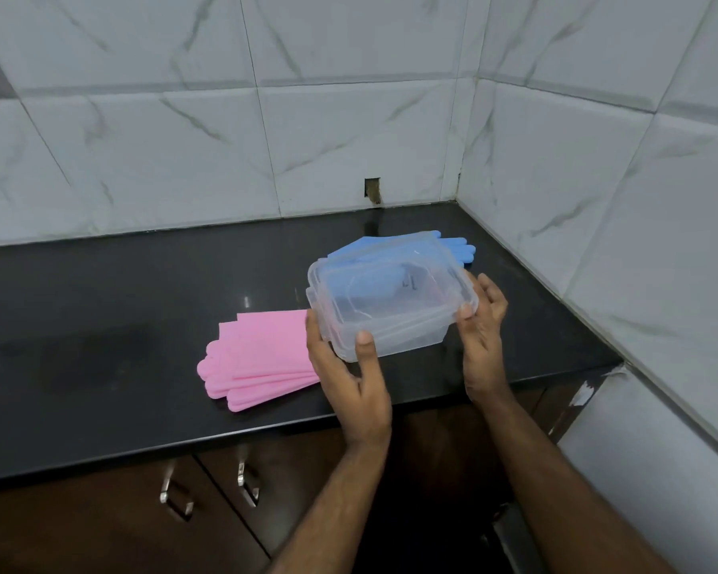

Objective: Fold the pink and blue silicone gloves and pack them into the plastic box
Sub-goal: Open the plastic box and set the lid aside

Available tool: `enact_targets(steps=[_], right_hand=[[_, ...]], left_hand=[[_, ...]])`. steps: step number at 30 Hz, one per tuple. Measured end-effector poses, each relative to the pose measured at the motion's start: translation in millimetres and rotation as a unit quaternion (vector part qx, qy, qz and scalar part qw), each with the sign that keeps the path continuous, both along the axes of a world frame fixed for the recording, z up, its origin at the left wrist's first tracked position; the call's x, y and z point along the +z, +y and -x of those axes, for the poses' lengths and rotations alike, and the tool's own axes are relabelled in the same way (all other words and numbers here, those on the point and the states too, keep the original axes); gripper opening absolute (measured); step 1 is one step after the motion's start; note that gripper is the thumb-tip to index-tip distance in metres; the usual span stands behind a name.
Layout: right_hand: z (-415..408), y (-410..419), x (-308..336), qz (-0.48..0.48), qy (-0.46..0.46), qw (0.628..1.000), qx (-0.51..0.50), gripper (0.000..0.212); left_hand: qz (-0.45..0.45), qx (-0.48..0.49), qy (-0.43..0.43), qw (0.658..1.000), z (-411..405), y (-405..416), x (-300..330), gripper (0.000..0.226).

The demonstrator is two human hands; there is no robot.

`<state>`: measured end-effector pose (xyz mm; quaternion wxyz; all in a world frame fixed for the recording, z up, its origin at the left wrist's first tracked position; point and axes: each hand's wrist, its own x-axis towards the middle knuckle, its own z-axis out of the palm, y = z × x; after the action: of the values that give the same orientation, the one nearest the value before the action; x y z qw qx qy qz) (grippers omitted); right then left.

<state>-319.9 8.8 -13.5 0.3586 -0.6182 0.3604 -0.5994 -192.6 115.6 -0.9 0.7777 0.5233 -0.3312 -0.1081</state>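
Observation:
A clear plastic box (390, 302) with its lid on is held tilted above the black counter (100, 292), between both hands. My left hand (349, 379) grips its near left side, thumb on the front wall. My right hand (483, 325) holds the right end, thumb on the rim. The pink gloves (258, 358) lie flat and stacked on the counter to the left of the box, fingers pointing left. The blue gloves (452, 246) lie flat behind the box, partly seen through it, fingers pointing right.
Marble-look tiled walls (349, 138) close the counter at the back and right, forming a corner. Dark wooden cabinet doors with metal handles (247, 484) sit below the counter's front edge.

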Motion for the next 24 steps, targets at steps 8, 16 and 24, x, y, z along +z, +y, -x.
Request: enact_targets(steps=[8,16,24], right_hand=[[2.5,30.1,-10.5,-0.063,-0.084,0.991,-0.087,0.029],[40.0,50.6,-22.8,-0.096,0.100,0.974,-0.179,0.026],[75.6,66.5,-7.8,-0.255,-0.281,0.925,0.015,0.026]], left_hand=[[0.003,-0.026,-0.020,0.999,8.2,18.1,18.7,0.046],[-0.041,-0.135,-0.188,0.972,48.5,38.0,9.4,0.036],[-0.084,-0.200,-0.465,0.858,85.6,26.4,10.6,0.037]])
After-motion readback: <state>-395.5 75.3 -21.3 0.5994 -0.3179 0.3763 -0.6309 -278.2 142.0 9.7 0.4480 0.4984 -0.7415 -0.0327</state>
